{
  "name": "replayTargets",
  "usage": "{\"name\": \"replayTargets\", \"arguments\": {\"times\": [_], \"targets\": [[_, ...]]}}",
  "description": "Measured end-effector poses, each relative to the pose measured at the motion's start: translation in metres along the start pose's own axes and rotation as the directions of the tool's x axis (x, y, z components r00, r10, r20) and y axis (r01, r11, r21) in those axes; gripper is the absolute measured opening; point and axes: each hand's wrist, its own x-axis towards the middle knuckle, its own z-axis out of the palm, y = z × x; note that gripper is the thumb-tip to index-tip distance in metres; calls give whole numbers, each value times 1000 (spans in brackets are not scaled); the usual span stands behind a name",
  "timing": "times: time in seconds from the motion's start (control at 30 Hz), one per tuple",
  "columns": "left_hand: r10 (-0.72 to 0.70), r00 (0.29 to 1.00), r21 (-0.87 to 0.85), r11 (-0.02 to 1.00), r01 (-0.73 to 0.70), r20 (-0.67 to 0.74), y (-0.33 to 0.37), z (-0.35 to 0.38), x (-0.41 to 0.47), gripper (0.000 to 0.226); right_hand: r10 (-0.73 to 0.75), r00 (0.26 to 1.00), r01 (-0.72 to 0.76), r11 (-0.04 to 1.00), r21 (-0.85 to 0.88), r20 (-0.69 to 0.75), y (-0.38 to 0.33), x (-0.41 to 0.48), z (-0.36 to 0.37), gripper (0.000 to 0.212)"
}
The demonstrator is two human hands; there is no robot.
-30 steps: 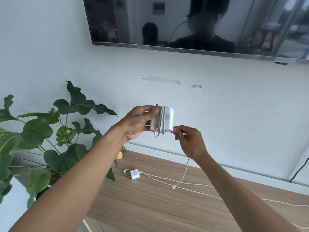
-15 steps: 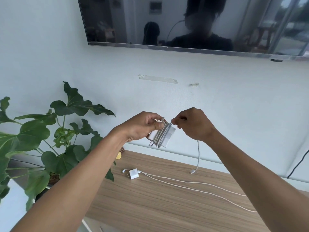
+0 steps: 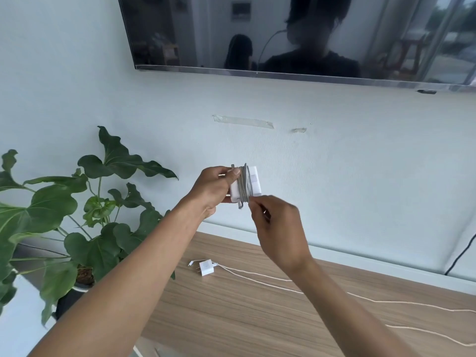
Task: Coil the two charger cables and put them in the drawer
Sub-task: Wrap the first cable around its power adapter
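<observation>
My left hand grips a white square charger brick held up in front of the wall, with its grey cable wound around it in several turns. My right hand is just below the brick and pinches the cable's end at the lower edge of the winding. A second charger, a small white plug, lies on the wooden cabinet top; its long white cable trails uncoiled to the right. No drawer is in view.
A leafy potted plant stands at the left end of the cabinet. A wall-mounted TV hangs above. A black cord runs down the wall at the far right.
My right hand has swung from above the brick down under it, laying on another turn. The tail that hung loose is now taken up in the winding. The brick stands upright again.
</observation>
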Motion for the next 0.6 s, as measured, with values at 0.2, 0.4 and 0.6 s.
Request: {"name": "replayTargets", "arguments": {"times": [0.2, 0.4, 0.6], "targets": [[-72, 993, -160, 983, 87, 97, -3, 5, -6, 23, 126, 992, -123, 977, 174, -5, 22, -16, 13, 20], [-23, 962, -126, 990, 59, 271, -2, 4, -11, 25, 288, 948, -310, 932, 188, 139, 49, -15, 5, 19], [-72, 902, 59, 997, 52, 425, -8, -7, -13, 30, 385, 829, -464, 878, 116, 405, 49, 10, -28, 32]]}}
